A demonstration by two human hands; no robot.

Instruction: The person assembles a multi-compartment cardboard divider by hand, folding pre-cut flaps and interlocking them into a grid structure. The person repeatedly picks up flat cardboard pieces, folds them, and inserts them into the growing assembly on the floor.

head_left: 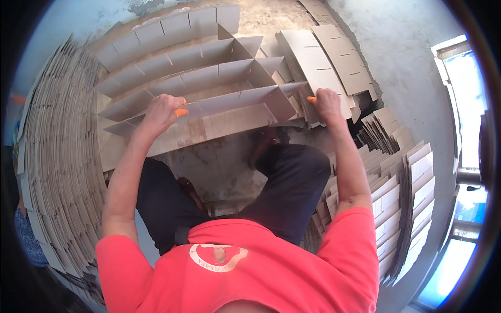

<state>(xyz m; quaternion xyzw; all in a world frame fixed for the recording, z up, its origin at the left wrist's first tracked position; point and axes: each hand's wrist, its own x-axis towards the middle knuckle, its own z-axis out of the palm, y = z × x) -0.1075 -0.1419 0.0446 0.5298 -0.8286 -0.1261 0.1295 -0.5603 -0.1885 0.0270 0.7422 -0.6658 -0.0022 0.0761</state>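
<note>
Several slotted grey cardboard divider strips (214,73) stand on edge in rows on a low board, with a crosswise strip (274,104) slotted through them at the right. My left hand (163,112) is closed at the top edge of the nearest long strip (224,104), its orange-covered thumb and finger on either side of the edge. Just beyond that strip's right end is my right hand (329,106), fingers curled, an orange cover on one fingertip. Whatever it may grip is hidden. Beside it lies a pile of flat slotted strips (315,62).
A tall stack of cardboard strips (62,156) fills the left side. More bundled strips (381,193) stand at my right, beside my leg. The low board (203,128) ends in front of my knees. A wall (412,78) and bright windows (467,94) are on the right.
</note>
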